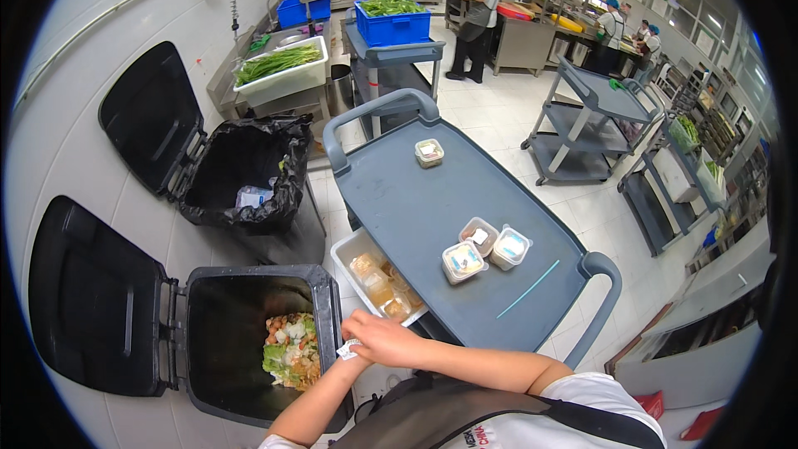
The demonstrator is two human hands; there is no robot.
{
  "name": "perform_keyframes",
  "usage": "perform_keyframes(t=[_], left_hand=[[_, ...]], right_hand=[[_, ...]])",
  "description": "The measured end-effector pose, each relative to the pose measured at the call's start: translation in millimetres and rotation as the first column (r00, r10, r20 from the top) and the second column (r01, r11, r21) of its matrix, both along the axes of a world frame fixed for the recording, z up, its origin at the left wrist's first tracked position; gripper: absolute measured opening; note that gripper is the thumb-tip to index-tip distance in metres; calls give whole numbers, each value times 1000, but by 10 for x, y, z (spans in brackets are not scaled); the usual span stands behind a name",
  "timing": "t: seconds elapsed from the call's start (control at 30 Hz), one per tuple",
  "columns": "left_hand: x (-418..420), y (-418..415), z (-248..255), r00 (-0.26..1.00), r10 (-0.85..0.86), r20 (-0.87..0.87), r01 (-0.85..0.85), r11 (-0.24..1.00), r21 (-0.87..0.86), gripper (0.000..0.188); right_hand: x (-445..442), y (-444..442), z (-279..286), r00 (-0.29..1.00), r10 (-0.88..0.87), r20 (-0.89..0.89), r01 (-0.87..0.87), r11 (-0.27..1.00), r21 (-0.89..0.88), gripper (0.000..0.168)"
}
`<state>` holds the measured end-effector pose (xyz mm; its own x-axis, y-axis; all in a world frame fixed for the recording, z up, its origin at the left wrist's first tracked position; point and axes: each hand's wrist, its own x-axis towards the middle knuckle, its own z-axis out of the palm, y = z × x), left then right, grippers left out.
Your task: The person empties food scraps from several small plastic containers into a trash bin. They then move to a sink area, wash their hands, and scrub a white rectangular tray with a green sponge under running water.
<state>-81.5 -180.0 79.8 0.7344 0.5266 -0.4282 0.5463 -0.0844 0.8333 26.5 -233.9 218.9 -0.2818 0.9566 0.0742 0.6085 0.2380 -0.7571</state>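
Both of my hands meet over the right rim of an open black waste bin (327, 308). My right hand (383, 342) lies across my left wrist, its fingers bent. Most of my left hand (355, 362) is hidden beneath it. A small white label with writing (346, 350) shows between them, by the right thumb; whether it is gripped or stuck on is unclear. Food scraps (292, 349) lie inside the bin. Just beyond my hands, a white tub (345, 254) holds several clear containers of food (377, 287), partly under the cart's top.
A grey cart (399, 199) carries several small lidded plastic containers (464, 262) and a thin turquoise strip (528, 289). Behind the waste bin stands a second bin lined with a black bag (249, 224). Greens fill a blue crate (393, 25). Several people work farther back, one standing (477, 12).
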Motion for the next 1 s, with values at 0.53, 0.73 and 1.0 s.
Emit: perform_keyframes(t=[0.53, 0.73, 1.0], left_hand=[[361, -9, -1255, 702, 648, -295, -700, 553, -452, 53], [67, -300, -1193, 677, 731, -91, -687, 582, -435, 47], [427, 23, -793, 607, 785, 127, -507, 505, -699, 45]], right_hand=[[3261, 1891, -1027, 766, -595, 243, 560, 803, 203, 46], [3545, 3276, -1495, 540, -714, 445, 715, 669, 204, 65], [2836, 2864, -1561, 773, -487, 407, 525, 851, 20, 53]])
